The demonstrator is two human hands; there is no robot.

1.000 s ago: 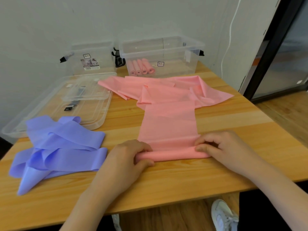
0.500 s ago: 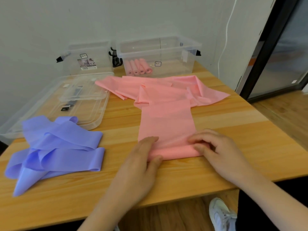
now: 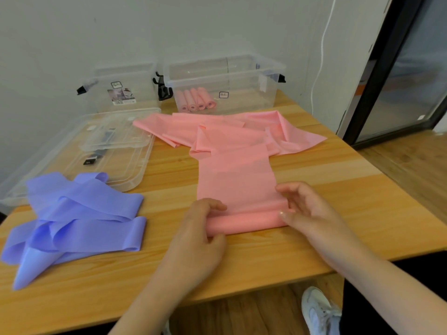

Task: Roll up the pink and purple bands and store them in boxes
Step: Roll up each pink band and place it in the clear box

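A long pink band [image 3: 235,175] lies across the middle of the wooden table [image 3: 338,204], its far part bunched in folds. Its near end is wound into a short roll [image 3: 246,222]. My left hand [image 3: 202,234] grips the roll's left end, fingers over the top and thumb underneath. My right hand [image 3: 307,210] holds the right end, fingers curled over it. Loose purple bands [image 3: 79,216] lie heaped at the left. A clear box [image 3: 225,76] at the back holds several rolled pink bands [image 3: 197,100].
A second clear box [image 3: 123,88] stands at the back left. Clear lids [image 3: 96,151] lie in front of it, with small black clips on them. The table's near edge runs just below my wrists. A shoe [image 3: 319,310] shows on the floor.
The roll has grown thicker and moved slightly away from me. My left hand went flat on the band, then curled round the roll's end again. My right hand's fingers lifted and re-gripped.
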